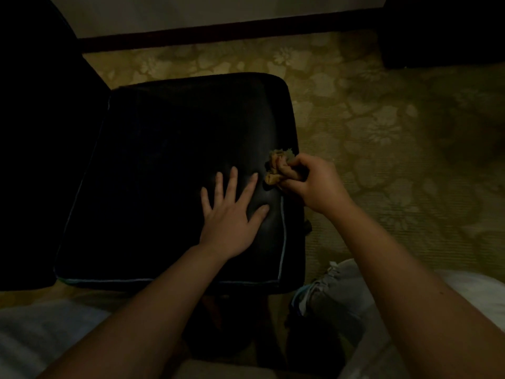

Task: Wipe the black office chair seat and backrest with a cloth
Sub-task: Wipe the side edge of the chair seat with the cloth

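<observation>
The black office chair seat (169, 165) fills the middle of the view, seen from above. It is a thick, squarish cushion with rounded corners and a smooth, leather-like skin that catches a faint sheen near its right side. A thin pale blue piping (283, 236) runs along the near edge and up both sides. The light is dim, so any finer surface detail is lost in the dark. The backrest (41, 132) rises at the seat's left edge as a large black shape with no detail that can be made out.

The left hand (232, 214) lies flat on the near right part of the seat, palm down, fingers straight and spread wide. The right hand (317, 184) is curled tight round a crumpled tan cloth (277, 168), which bunches out past the knuckles and touches the seat at its right edge, just beside the left hand's fingertips.

Under the chair lies an olive-gold carpet (396, 132) with a pale flower pattern. A dark baseboard (218, 34) runs along the foot of a light wall (218, 12). At lower right, a bent knee in pale grey cloth (336, 294) sits near the seat's front corner.
</observation>
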Available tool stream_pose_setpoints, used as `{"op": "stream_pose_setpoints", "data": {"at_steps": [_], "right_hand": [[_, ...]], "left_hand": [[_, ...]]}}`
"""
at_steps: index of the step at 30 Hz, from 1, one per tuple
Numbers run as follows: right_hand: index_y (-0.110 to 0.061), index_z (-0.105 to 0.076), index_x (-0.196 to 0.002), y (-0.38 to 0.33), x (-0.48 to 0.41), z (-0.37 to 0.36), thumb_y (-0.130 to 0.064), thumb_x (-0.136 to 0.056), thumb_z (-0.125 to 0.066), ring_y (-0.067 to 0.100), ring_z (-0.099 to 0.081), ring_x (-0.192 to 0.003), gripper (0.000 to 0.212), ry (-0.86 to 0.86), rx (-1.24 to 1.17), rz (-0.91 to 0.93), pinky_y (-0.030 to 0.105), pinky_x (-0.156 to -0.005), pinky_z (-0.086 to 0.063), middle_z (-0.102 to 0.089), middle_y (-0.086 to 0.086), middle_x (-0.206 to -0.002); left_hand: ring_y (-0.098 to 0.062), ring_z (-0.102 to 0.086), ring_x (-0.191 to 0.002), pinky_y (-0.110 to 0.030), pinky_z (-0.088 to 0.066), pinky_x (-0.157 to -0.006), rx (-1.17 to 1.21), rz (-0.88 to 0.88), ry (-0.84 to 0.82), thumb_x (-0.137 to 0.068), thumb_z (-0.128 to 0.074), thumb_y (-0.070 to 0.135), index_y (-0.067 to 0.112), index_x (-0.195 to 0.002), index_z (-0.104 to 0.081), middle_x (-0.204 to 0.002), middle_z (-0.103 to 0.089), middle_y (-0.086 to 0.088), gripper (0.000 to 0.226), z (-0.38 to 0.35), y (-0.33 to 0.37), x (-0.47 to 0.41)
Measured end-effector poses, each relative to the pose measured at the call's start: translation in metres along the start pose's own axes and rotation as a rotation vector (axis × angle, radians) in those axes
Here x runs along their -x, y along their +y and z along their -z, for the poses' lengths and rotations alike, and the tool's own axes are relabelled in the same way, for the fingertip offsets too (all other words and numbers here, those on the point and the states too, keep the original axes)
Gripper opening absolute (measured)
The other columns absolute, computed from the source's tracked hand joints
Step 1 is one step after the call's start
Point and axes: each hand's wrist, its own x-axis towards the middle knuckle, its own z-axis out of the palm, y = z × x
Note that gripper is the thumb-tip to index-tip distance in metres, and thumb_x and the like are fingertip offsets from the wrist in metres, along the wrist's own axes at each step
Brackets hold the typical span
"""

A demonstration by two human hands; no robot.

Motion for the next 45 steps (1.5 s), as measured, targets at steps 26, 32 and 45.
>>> {"op": "stream_pose_setpoints", "data": {"at_steps": [26,32,45], "right_hand": [[-0.022,-0.066,-0.102,-0.001,0.005,0.01,-0.02,-0.078,-0.081,0.003,-0.058,-0.083,0.028,-0.048,0.046,-0.052,0.01,-0.065,-0.04,-0.062,-0.009,-0.091],[-0.019,-0.067,-0.102,0.001,0.008,0.012,-0.018,-0.078,-0.08,0.004,-0.059,-0.084,0.028,-0.05,0.057,-0.03,0.009,-0.066,-0.041,-0.063,-0.009,-0.091],[-0.02,-0.065,-0.098,0.002,0.003,0.009,-0.021,-0.078,-0.081,0.008,-0.062,-0.084,0.025,-0.012,0.023,-0.067,0.021,-0.072,-0.048,-0.065,-0.006,-0.09]], "left_hand": [[-0.027,0.025,-0.149,-0.055,0.015,-0.117,0.023,0.058,0.011,-0.1,-0.019,0.062,0.043,-0.155,0.009,-0.163,0.023,0.0,0.064,0.001,0.015,-0.013],[-0.029,0.025,-0.148,-0.057,0.014,-0.117,0.016,0.077,-0.004,-0.101,-0.019,0.06,0.041,-0.155,0.011,-0.163,0.024,-0.001,0.065,0.002,0.02,-0.019],[-0.03,0.024,-0.149,-0.057,0.014,-0.116,-0.004,0.091,0.007,-0.1,-0.016,0.062,0.04,-0.154,0.013,-0.163,0.023,-0.002,0.065,0.002,0.023,-0.021]]}}
